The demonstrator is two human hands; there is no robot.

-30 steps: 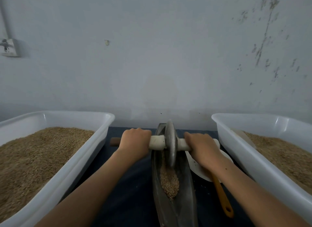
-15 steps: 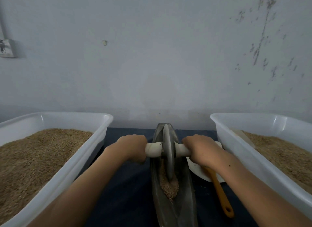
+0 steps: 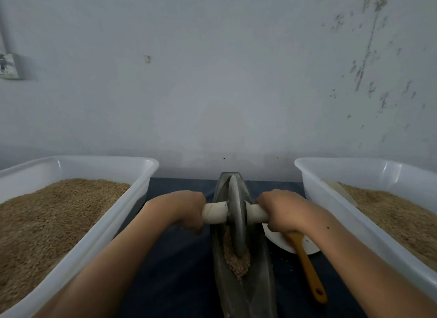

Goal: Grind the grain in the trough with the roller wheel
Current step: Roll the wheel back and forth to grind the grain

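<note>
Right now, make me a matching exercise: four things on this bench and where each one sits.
Things:
1. roller wheel
2. orange spoon
3. left hand
4. white bin

Places:
A. at the far right, holding grain
B. standing in the trough
C. gripping the white axle
D. bowl on the white plate

Pairs: 1-B, 2-D, 3-C, 4-A

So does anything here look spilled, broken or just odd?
Little stands out. A few pale specks lie on the dark cloth right of the trough, probably stray grain. The wall is scuffed at upper right. Both tubs and the roller wheel look intact.
</note>
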